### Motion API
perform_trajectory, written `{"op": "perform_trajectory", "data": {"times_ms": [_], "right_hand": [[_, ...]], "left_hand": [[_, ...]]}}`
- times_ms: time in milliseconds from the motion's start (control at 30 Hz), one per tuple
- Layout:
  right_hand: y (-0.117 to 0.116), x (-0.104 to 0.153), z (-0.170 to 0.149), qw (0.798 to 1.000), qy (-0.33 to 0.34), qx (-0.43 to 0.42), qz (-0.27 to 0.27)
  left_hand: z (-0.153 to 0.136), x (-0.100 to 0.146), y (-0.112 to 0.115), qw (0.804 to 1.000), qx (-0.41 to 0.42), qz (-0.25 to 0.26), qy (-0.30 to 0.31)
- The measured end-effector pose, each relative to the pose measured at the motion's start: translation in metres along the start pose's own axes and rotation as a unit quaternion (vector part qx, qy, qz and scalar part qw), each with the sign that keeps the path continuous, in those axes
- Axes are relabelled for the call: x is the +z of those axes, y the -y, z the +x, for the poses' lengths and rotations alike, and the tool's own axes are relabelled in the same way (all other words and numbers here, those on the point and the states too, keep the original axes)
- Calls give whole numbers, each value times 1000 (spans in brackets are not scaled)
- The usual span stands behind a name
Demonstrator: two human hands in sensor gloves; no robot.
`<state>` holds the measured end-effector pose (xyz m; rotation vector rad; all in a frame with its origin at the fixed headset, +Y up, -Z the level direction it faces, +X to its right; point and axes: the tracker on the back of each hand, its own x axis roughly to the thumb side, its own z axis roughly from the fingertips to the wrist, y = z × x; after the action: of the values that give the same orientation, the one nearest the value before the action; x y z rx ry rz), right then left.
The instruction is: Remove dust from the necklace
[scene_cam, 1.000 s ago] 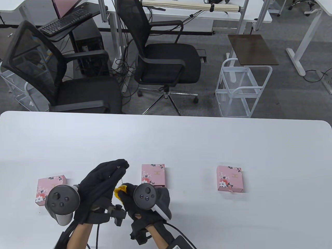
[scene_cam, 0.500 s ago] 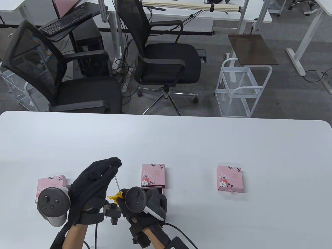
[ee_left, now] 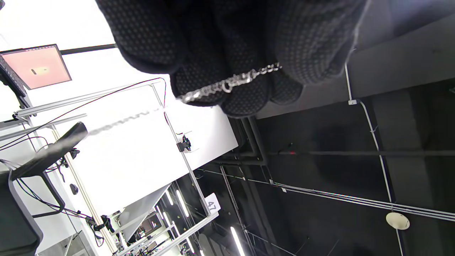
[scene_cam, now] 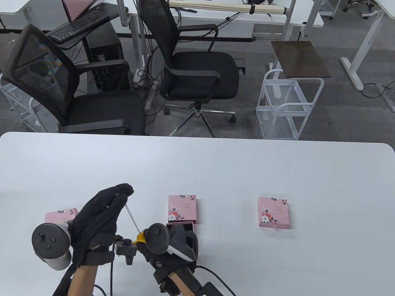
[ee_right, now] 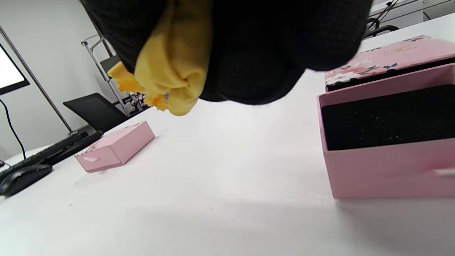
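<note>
The necklace [scene_cam: 131,217], a thin silver chain, is stretched taut in the air above the worktop [scene_cam: 216,172], running on a slant between the two hands. Its upper end is pinched between the fingertips of the left hand [scene_cam: 98,215]; in the left wrist view the links [ee_left: 227,85] lie across the gloved pads. Its lower end disappears into a yellow cloth [scene_cam: 141,236] that the right hand [scene_cam: 163,246] holds bunched in its curled fingers; in the right wrist view the cloth [ee_right: 174,64] hangs folded out of the glove, its pinked edge showing.

Just beside the right hand, on its far side, lies a pink flowered box [scene_cam: 182,208] with its drawer [ee_right: 387,142] pulled out toward the hand, showing a black lining. A second pink box [scene_cam: 60,215] lies closed just behind the left hand, partly hidden by it. A third pink box [scene_cam: 273,212] lies well apart from the necklace, off to the right of the open one. Beyond the worktop's far edge stand two black office chairs [scene_cam: 191,71] and a white wire trolley [scene_cam: 287,104].
</note>
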<state>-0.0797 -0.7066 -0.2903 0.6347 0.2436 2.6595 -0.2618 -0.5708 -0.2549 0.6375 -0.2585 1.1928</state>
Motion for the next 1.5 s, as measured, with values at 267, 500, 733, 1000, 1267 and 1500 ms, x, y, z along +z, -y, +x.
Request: {"op": "perform_trajectory", "data": {"times_ms": [267,500,733,1000,1267,1500], "right_hand": [[-4,0,6,998,14,62,14],[19,3,-3,991,-18,129,-7],[66,16,-36,988,-107,104,-36],[79,42,-115,978,-190,29,-79],[44,46,-173,951,-299,47,-57],[24,39,-185,950,-299,89,26]], "left_hand": [[-2,-2,-9,1000,5,2,-14],[-3,-2,-14,1000,0,9,-22],[-1,-2,-5,1000,-2,-7,-21],[0,1,18,999,-13,-49,-17],[4,6,25,998,-22,-63,-10],[3,6,30,997,-24,-73,-9]]}}
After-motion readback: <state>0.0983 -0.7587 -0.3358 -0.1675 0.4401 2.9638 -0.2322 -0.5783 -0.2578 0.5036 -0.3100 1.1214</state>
